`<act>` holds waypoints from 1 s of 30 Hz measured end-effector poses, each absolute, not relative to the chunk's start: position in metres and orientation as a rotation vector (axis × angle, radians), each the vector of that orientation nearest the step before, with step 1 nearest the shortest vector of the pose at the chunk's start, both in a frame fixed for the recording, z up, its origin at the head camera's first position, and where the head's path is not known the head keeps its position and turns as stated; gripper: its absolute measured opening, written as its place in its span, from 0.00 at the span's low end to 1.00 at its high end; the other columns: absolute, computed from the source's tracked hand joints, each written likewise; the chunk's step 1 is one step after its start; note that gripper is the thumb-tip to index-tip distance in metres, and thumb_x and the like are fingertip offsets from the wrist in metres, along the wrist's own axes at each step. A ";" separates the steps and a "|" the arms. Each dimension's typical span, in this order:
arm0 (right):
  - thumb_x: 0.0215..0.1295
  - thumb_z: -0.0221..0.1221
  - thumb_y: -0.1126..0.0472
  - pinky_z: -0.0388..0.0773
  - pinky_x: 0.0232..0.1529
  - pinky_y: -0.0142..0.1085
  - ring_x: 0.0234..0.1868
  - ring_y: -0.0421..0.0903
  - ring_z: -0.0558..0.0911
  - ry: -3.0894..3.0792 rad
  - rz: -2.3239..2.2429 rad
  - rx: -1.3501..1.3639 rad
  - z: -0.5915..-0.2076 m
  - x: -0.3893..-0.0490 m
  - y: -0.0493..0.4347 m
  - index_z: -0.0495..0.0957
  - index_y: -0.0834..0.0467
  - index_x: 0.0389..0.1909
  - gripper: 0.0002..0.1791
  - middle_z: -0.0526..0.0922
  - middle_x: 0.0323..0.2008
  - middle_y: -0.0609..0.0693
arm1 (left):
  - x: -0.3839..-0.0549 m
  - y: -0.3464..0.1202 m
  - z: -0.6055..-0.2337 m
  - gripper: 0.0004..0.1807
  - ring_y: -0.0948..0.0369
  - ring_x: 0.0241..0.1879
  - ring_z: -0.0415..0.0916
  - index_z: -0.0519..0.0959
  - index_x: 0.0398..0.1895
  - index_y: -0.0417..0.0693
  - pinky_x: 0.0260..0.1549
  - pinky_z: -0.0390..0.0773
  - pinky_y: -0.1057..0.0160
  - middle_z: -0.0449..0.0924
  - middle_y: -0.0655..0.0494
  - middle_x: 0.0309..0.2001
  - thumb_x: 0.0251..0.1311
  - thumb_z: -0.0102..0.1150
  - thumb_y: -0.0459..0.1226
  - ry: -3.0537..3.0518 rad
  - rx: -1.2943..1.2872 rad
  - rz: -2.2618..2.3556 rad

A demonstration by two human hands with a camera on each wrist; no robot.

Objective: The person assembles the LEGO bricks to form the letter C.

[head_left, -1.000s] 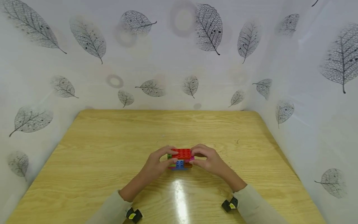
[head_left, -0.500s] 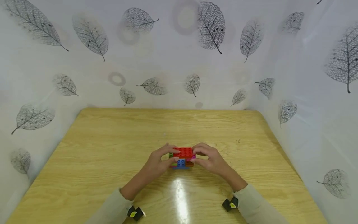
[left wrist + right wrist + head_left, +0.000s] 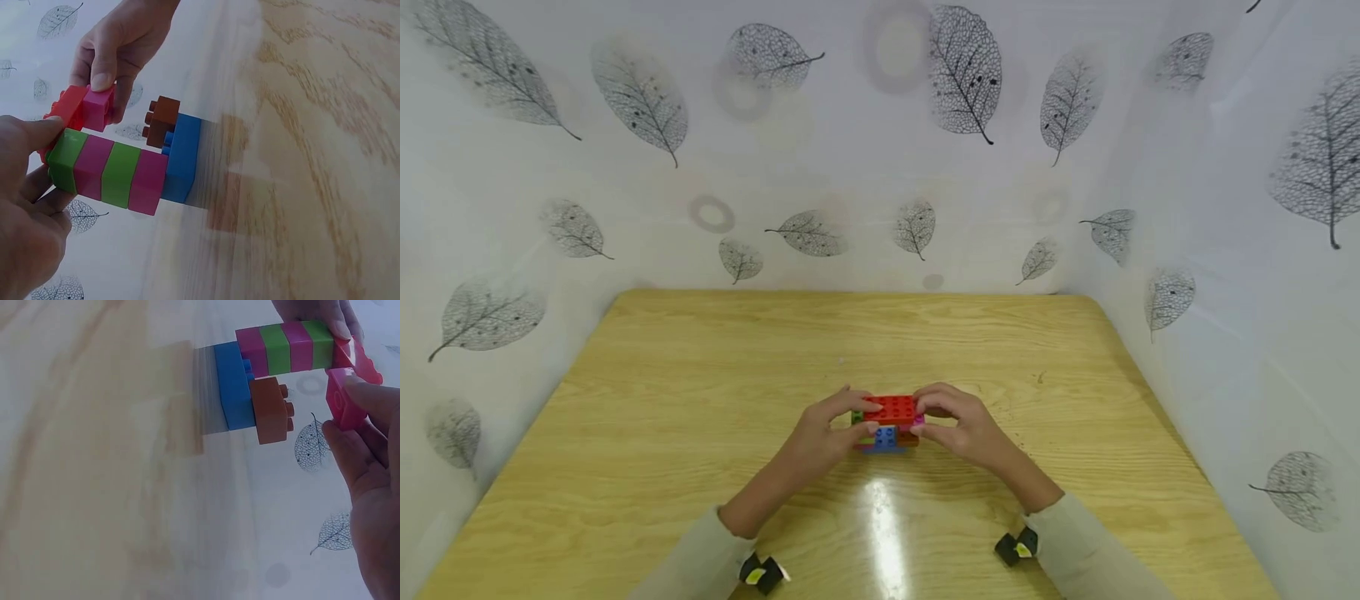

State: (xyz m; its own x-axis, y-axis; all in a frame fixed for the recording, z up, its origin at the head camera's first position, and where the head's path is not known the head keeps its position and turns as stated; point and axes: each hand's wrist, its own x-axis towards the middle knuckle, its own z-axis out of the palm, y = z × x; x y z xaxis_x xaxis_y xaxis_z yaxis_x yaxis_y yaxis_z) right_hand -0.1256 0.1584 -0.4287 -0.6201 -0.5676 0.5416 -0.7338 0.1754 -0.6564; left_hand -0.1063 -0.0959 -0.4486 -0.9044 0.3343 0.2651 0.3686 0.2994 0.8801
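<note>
A toy building-brick structure stands on the table in front of me. Its blue base brick [image 3: 232, 387] carries a column of alternating pink and green bricks [image 3: 120, 175] at the left and a brown brick [image 3: 269, 412] at the right. A red brick [image 3: 895, 408] lies across the column's top and juts out over the brown one. My left hand [image 3: 816, 433] grips the red brick where it meets the topmost green brick. Between thumb and fingers, my right hand [image 3: 958, 425] pinches a loose-ended pink brick [image 3: 342, 406] up against the red brick's right end, with a gap above the brown brick.
The wood-grain table [image 3: 722, 350] carries the structure near its middle. White leaf-printed sheeting [image 3: 850, 167] rises along the back and both sides. A black device [image 3: 762, 573] sits at the left cuff, and another device [image 3: 1017, 547] at the right cuff.
</note>
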 end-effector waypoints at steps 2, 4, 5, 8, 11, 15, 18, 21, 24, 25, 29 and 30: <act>0.52 0.69 0.80 0.85 0.47 0.41 0.49 0.48 0.84 -2.296 1.452 1.256 -0.428 -0.125 0.158 0.79 0.66 0.37 0.14 0.83 0.45 0.62 | -0.106 -0.096 -0.447 0.13 0.37 0.72 0.61 0.86 0.49 0.55 0.67 0.64 0.39 0.81 0.52 0.59 0.62 0.68 0.35 -2.527 -0.653 -1.721; 0.53 0.68 0.79 0.84 0.48 0.42 0.50 0.47 0.83 -2.319 1.470 1.242 -0.427 -0.124 0.158 0.78 0.66 0.37 0.13 0.83 0.45 0.62 | -0.105 -0.097 -0.447 0.13 0.38 0.72 0.61 0.86 0.48 0.57 0.67 0.65 0.39 0.81 0.55 0.59 0.61 0.69 0.36 -2.545 -0.631 -1.726; 0.53 0.69 0.79 0.84 0.49 0.43 0.50 0.46 0.83 -2.328 1.474 1.237 -0.427 -0.124 0.158 0.78 0.66 0.37 0.13 0.82 0.46 0.62 | -0.104 -0.097 -0.447 0.13 0.39 0.72 0.63 0.86 0.48 0.58 0.66 0.66 0.39 0.81 0.56 0.59 0.61 0.69 0.37 -2.554 -0.625 -1.727; 0.54 0.69 0.79 0.84 0.49 0.45 0.50 0.47 0.83 -2.342 1.478 1.236 -0.425 -0.124 0.158 0.78 0.67 0.36 0.12 0.82 0.46 0.62 | -0.104 -0.097 -0.448 0.13 0.46 0.69 0.69 0.85 0.49 0.59 0.64 0.70 0.40 0.81 0.58 0.60 0.62 0.68 0.39 -2.563 -0.633 -1.722; 0.54 0.69 0.79 0.84 0.49 0.44 0.50 0.49 0.83 -2.340 1.461 1.259 -0.424 -0.124 0.158 0.78 0.67 0.37 0.12 0.82 0.46 0.62 | -0.104 -0.097 -0.449 0.13 0.54 0.65 0.74 0.84 0.50 0.60 0.61 0.74 0.43 0.80 0.60 0.60 0.63 0.67 0.41 -2.549 -0.663 -1.726; 0.54 0.68 0.79 0.84 0.50 0.42 0.50 0.51 0.83 -2.330 1.453 1.309 -0.426 -0.126 0.161 0.77 0.66 0.38 0.14 0.81 0.46 0.61 | -0.104 -0.097 -0.451 0.13 0.56 0.63 0.76 0.84 0.51 0.60 0.59 0.77 0.47 0.80 0.60 0.60 0.64 0.65 0.42 -2.506 -0.708 -1.729; 0.54 0.68 0.78 0.83 0.52 0.41 0.52 0.49 0.82 -2.347 1.476 1.318 -0.436 -0.130 0.164 0.77 0.66 0.41 0.15 0.81 0.48 0.62 | -0.104 -0.098 -0.452 0.12 0.56 0.63 0.75 0.84 0.51 0.59 0.58 0.78 0.51 0.79 0.58 0.61 0.65 0.65 0.42 -2.497 -0.726 -1.700; 0.56 0.68 0.77 0.82 0.55 0.41 0.55 0.48 0.81 -2.378 1.494 1.308 -0.447 -0.135 0.168 0.77 0.64 0.44 0.17 0.80 0.51 0.62 | -0.104 -0.098 -0.452 0.13 0.56 0.63 0.74 0.83 0.52 0.59 0.59 0.78 0.51 0.77 0.55 0.62 0.65 0.64 0.43 -2.500 -0.728 -1.685; 0.59 0.68 0.73 0.80 0.57 0.40 0.57 0.46 0.80 -2.426 1.525 1.278 -0.451 -0.138 0.171 0.77 0.60 0.47 0.17 0.79 0.54 0.58 | -0.104 -0.099 -0.450 0.14 0.57 0.63 0.74 0.82 0.53 0.59 0.60 0.76 0.49 0.77 0.55 0.62 0.65 0.65 0.43 -2.489 -0.726 -1.716; 0.59 0.68 0.72 0.80 0.57 0.41 0.57 0.47 0.80 -2.427 1.528 1.282 -0.451 -0.138 0.172 0.77 0.59 0.48 0.17 0.79 0.54 0.58 | -0.104 -0.100 -0.450 0.15 0.57 0.63 0.74 0.82 0.54 0.59 0.61 0.76 0.48 0.77 0.55 0.62 0.64 0.66 0.43 -2.481 -0.727 -1.728; 0.60 0.68 0.70 0.80 0.57 0.42 0.57 0.47 0.80 -2.434 1.543 1.287 -0.450 -0.139 0.174 0.77 0.57 0.49 0.17 0.79 0.55 0.56 | -0.106 -0.104 -0.446 0.18 0.58 0.61 0.74 0.81 0.56 0.57 0.60 0.76 0.47 0.77 0.59 0.61 0.62 0.68 0.42 -2.453 -0.756 -1.729; 0.60 0.68 0.70 0.80 0.57 0.42 0.57 0.47 0.80 -2.429 1.540 1.294 -0.450 -0.139 0.174 0.77 0.58 0.49 0.18 0.79 0.55 0.56 | -0.106 -0.106 -0.445 0.19 0.58 0.61 0.75 0.81 0.57 0.55 0.59 0.77 0.47 0.78 0.58 0.61 0.62 0.68 0.41 -2.445 -0.767 -1.721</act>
State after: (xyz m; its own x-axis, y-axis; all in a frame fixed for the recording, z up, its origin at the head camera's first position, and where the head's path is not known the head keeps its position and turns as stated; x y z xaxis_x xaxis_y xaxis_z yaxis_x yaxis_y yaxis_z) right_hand -0.1389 0.1739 -0.4501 -0.6634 -0.6377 0.3914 -0.6261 0.1866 -0.7571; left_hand -0.1062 -0.1058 -0.4451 -0.8752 0.3628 0.3198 0.4235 0.2556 0.8691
